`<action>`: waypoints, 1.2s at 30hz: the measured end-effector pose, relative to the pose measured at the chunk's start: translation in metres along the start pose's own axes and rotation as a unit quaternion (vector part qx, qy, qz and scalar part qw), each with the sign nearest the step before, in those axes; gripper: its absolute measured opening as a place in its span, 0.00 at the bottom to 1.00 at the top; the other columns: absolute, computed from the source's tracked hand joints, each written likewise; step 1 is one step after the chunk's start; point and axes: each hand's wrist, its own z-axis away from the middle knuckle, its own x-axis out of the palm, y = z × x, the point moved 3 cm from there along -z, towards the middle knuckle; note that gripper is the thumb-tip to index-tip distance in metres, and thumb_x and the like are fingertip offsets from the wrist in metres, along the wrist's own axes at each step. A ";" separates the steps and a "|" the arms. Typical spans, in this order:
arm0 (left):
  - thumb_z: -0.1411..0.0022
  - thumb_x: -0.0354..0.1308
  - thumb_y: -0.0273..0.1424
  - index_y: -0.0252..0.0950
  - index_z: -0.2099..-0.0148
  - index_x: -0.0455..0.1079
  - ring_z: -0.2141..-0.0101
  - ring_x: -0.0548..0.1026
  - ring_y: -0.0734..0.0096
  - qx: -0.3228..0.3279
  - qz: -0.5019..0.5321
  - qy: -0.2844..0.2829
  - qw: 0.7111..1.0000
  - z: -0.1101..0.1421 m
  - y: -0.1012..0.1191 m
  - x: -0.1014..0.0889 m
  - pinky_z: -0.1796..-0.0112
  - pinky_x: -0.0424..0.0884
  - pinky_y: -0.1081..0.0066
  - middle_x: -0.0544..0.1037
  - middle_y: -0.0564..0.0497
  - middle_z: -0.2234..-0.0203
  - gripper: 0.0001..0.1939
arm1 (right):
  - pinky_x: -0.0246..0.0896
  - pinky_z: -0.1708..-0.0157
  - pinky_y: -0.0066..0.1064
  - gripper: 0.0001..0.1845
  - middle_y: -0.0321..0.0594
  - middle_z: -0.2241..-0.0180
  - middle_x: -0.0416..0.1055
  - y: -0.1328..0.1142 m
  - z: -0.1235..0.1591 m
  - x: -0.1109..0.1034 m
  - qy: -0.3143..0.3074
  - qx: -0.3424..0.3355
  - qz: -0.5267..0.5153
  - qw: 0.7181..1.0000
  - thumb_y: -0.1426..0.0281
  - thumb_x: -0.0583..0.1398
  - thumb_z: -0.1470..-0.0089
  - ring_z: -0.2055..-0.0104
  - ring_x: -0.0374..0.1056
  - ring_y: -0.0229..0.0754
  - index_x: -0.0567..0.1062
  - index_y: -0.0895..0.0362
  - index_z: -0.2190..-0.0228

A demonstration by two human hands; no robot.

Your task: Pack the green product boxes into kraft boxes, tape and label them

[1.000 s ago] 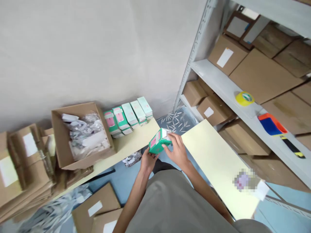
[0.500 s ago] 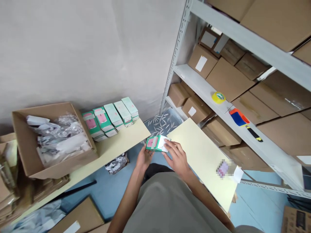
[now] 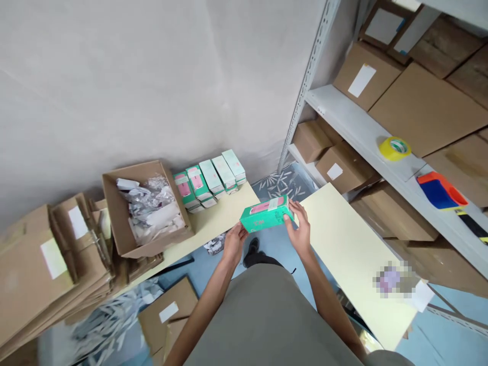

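Between my two hands I hold a green box (image 3: 265, 215) with a pink panel and a pale strip on its top, its long side facing me. My left hand (image 3: 234, 241) grips the left end from below. At the right end, my right hand (image 3: 298, 226) has its thumb on the near side and its fingers around the end. The box is in the air over the gap between two cream tabletops. A row of similar green and white boxes (image 3: 211, 178) stands on the left tabletop (image 3: 213, 223), close to the wall.
An open carton (image 3: 152, 249) full of plastic wrapping and paper sits left of the row. Flattened cardboard (image 3: 34, 259) is stacked further left. At right are a cream table (image 3: 343, 254) and shelving (image 3: 354, 122) with cartons, yellow tape (image 3: 394, 148) and a tape dispenser (image 3: 442, 190).
The box has turned from showing its white end to showing its long green side, and it is raised. My right hand now grasps its right end. The view has shifted left.
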 end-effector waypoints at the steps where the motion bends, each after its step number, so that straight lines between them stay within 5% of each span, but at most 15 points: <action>1: 0.33 0.69 0.33 0.36 0.54 0.83 0.54 0.83 0.60 0.029 -0.016 0.001 0.999 0.004 0.004 0.007 0.48 0.74 0.66 0.87 0.43 0.56 0.08 | 0.60 0.29 0.56 0.23 0.52 0.39 0.78 0.011 0.000 -0.002 0.021 0.039 -0.035 0.998 0.54 0.60 0.30 0.32 0.69 0.56 0.80 0.54 0.44; 5: 0.35 0.70 0.31 0.40 0.59 0.85 0.44 0.78 0.53 0.195 -0.146 -0.034 0.969 0.024 0.020 0.053 0.39 0.70 0.61 0.85 0.45 0.56 0.03 | 0.68 0.39 0.47 0.28 0.51 0.49 0.82 0.056 0.020 -0.019 0.108 0.209 -0.158 0.959 0.47 0.63 0.36 0.45 0.76 0.54 0.81 0.58 0.51; 9: 0.36 0.70 0.30 0.45 0.60 0.86 0.36 0.70 0.47 0.301 -0.267 -0.187 0.896 0.044 0.014 0.113 0.29 0.59 0.53 0.82 0.46 0.53 0.04 | 0.69 0.40 0.47 0.32 0.48 0.52 0.83 0.086 0.069 -0.045 0.176 0.338 -0.251 0.890 0.42 0.67 0.44 0.45 0.76 0.54 0.82 0.57 0.54; 13: 0.38 0.68 0.25 0.46 0.59 0.86 0.37 0.70 0.45 0.274 -0.321 -0.323 0.847 0.057 -0.020 0.164 0.28 0.58 0.49 0.81 0.45 0.51 0.10 | 0.70 0.40 0.48 0.45 0.45 0.53 0.84 0.092 0.122 -0.073 0.191 0.412 -0.312 0.835 0.44 0.73 0.51 0.48 0.80 0.53 0.76 0.57 0.41; 20: 0.39 0.69 0.26 0.44 0.55 0.84 0.33 0.69 0.46 0.191 -0.315 -0.475 0.799 0.081 -0.084 0.213 0.27 0.56 0.51 0.81 0.45 0.44 0.10 | 0.71 0.38 0.54 0.51 0.41 0.57 0.85 0.081 0.182 -0.114 0.159 0.420 -0.365 0.815 0.54 0.82 0.63 0.52 0.83 0.55 0.72 0.51 0.41; 27: 0.42 0.71 0.25 0.40 0.57 0.81 0.39 0.74 0.49 0.074 -0.323 -0.487 0.808 0.074 -0.124 0.252 0.33 0.68 0.55 0.81 0.44 0.51 0.10 | 0.74 0.42 0.50 0.40 0.42 0.59 0.86 0.075 0.204 -0.140 0.195 0.459 -0.364 0.787 0.54 0.81 0.60 0.54 0.83 0.54 0.77 0.53 0.48; 36: 0.46 0.75 0.33 0.40 0.51 0.81 0.48 0.80 0.54 0.074 -0.331 -0.531 0.777 0.072 -0.151 0.301 0.52 0.79 0.67 0.80 0.43 0.47 0.20 | 0.77 0.50 0.41 0.32 0.43 0.56 0.85 0.086 0.185 -0.172 0.177 0.445 -0.432 0.764 0.52 0.79 0.56 0.55 0.83 0.50 0.82 0.55 0.53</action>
